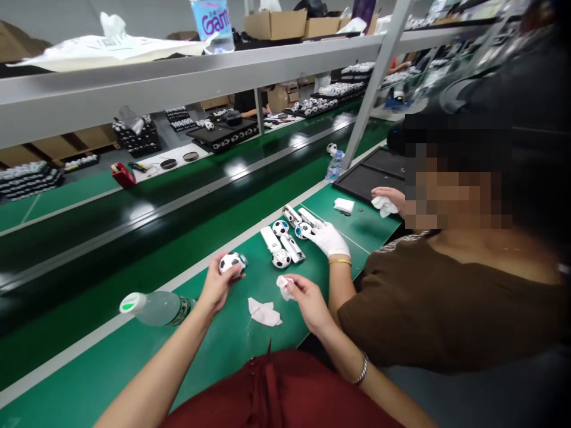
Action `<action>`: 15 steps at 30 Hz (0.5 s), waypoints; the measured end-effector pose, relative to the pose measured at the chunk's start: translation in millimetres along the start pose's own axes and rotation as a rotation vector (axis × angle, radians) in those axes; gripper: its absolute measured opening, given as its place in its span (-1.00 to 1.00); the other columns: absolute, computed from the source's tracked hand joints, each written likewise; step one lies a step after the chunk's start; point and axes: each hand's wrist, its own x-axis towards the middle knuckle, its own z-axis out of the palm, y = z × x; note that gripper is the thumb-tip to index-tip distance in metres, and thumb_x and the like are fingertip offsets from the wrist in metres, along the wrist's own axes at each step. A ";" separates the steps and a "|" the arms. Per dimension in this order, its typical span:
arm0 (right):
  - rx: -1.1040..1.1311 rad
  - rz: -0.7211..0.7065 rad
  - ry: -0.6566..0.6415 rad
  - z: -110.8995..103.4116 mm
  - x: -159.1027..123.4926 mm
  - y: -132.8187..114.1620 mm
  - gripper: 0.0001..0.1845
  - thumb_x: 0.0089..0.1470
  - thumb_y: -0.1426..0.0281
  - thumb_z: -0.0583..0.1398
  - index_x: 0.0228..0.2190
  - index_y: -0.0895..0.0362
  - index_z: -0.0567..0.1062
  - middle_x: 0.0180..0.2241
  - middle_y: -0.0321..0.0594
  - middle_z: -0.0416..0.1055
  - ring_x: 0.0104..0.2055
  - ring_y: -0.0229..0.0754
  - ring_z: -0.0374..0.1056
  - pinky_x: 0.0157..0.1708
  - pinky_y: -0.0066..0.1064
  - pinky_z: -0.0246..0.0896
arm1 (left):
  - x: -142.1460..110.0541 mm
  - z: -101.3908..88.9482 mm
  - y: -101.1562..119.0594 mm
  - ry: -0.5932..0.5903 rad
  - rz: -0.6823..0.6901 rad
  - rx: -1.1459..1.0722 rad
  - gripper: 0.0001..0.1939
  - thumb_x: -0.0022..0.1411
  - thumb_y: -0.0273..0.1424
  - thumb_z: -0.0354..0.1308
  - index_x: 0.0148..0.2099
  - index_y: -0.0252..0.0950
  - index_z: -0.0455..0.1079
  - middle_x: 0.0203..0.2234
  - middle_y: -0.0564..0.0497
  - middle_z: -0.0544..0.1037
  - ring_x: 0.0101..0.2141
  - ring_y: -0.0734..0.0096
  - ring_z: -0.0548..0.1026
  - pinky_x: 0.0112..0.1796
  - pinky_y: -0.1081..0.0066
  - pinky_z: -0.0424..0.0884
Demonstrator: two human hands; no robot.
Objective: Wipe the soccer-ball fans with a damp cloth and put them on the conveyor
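Observation:
My left hand (218,284) is closed around a small black-and-white soccer-ball-patterned device (231,263), held just above the green table. Between the fingers of my right hand (308,300) is a crumpled white tissue (284,288). A second tissue (265,312) lies on the table between my hands. Beyond my right hand sits a cluster of soccer-ball devices (281,258) with white bodies (270,239). A co-worker's white-gloved hand (330,239) touches that cluster from the right.
A large clear bottle (158,308) with a white cap lies left of my left forearm. The co-worker's other hand (392,199) holds a white cloth. A conveyor belt (178,226) runs behind the table, under a grey shelf beam (178,80). Black trays (372,172) rest at the right.

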 end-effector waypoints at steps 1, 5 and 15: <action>0.004 -0.021 -0.014 6.5 2.2 -4.2 -0.59 -0.11 0.21 0.22 -0.26 0.27 0.44 -0.32 -0.12 0.41 -0.34 -0.29 0.27 -0.32 -0.48 0.17 | -11.5 -9.1 8.5 0.010 -0.069 -0.188 -0.50 0.12 -0.21 -0.02 0.06 -0.28 -0.04 -0.01 -0.19 0.22 -0.07 0.23 0.33 -0.12 0.17 0.35; -0.039 -0.154 -0.083 35.2 3.1 -26.7 -0.65 -0.02 0.25 0.17 -0.23 0.23 0.42 -0.30 -0.16 0.40 -0.32 -0.32 0.30 -0.29 -0.49 0.22 | -60.7 -30.9 32.3 0.031 -0.354 -1.029 -0.34 -0.08 -0.40 0.21 0.07 -0.23 0.02 0.04 -0.16 0.19 -0.04 0.10 0.31 -0.05 0.18 0.33; -0.473 -0.862 -0.223 64.3 -23.0 -80.9 -0.80 0.04 0.52 0.10 -0.25 0.15 0.43 -0.27 -0.20 0.37 -0.19 -0.31 0.28 -0.19 -0.46 0.25 | -94.4 -28.4 29.5 -0.225 -0.188 -1.169 -0.23 -0.13 -0.42 0.28 0.12 -0.03 0.03 0.10 -0.05 0.13 -0.02 0.11 0.29 0.00 0.05 0.22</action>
